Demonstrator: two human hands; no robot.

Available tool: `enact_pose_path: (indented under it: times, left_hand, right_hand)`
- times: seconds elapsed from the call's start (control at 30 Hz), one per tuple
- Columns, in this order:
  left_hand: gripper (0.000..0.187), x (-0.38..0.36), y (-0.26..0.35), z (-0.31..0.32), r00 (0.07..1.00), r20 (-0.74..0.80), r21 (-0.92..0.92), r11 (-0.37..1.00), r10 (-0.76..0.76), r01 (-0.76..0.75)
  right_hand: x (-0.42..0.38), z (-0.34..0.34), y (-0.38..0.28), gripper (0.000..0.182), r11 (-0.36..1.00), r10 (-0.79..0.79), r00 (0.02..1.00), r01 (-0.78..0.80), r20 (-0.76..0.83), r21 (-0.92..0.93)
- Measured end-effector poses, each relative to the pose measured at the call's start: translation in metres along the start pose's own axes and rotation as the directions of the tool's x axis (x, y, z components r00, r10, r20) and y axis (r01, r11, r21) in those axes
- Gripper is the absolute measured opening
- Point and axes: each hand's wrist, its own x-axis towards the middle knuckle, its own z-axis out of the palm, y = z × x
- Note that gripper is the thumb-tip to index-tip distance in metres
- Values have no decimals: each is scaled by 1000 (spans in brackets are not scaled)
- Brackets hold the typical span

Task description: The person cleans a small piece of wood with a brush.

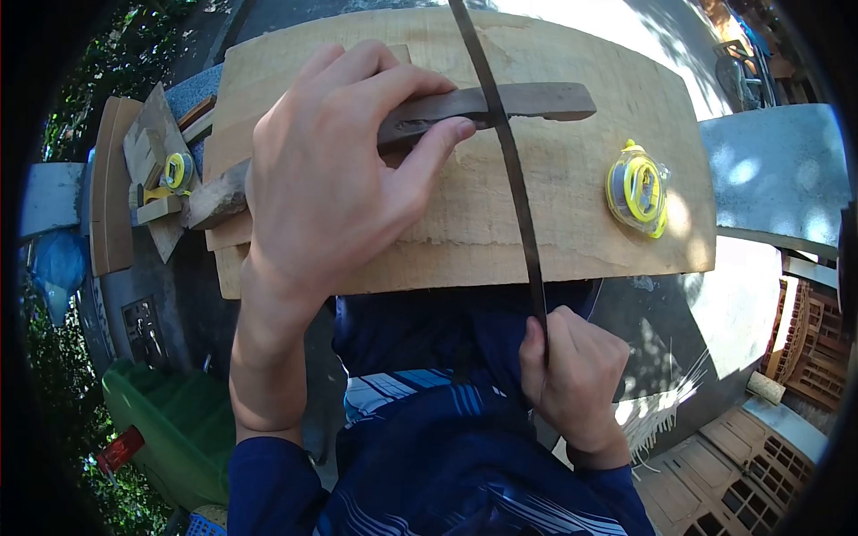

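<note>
My left hand [331,161] is closed over a brownish-grey strip of wood [559,100], its thumb pressed along the near side. The strip lies across a pale wooden board [572,237]. In my right hand [579,380] is the near end of a long, narrow, dark saw blade [518,196]. The blade crosses over the strip just right of my left thumb and runs past the board's far edge. Its teeth cannot be made out. A rough wood end [217,198] sticks out left of my left hand; whether it belongs to the same strip is hidden.
A yellow tape measure [639,189] in a clear case rests on the board's right side. To the left are wood offcuts [161,210] and a second yellow tape measure [178,170]. A green bin [170,420] stands lower left, stone slabs [778,170] at right.
</note>
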Motion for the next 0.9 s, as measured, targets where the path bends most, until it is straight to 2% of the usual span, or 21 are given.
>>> enact_pose_path:
  times: [0.23, 0.37, 0.47, 0.6, 0.73, 0.83, 0.9]
  left_hand:
    - [25, 2, 0, 3, 999, 16, -45, 999, -31, 31]
    - [24, 1, 0, 1, 1000, 21, -13, 1000, -20, 20]
    - [24, 2, -1, 0, 998, 47, -31, 999, -40, 42]
    - [25, 4, -1, 2, 999, 39, -48, 999, -16, 18]
    - [25, 3, -2, 2, 999, 30, -24, 1000, -14, 15]
    - [26, 3, -3, 1, 1000, 26, -26, 1000, -4, 4]
    - [26, 2, -3, 0, 999, 40, -33, 999, -20, 22]
  right_hand:
    - [40, 10, -1, 30, 999, -41, 995, 39, -94, -24]
    - [4, -5, -4, 28, 1000, -12, 999, 11, 47, 9]
    - [-4, -10, -5, 27, 999, 8, 997, -11, 75, 36]
    - [31, 9, -2, 27, 1000, -29, 998, 30, -58, 4]
    - [26, 9, -7, 27, 1000, 2, 999, -1, -39, 14]
    - [-3, -1, -8, 27, 998, 20, 998, -23, 51, 50]
    - [-1, -2, -6, 27, 999, 5, 999, -6, 40, 37]
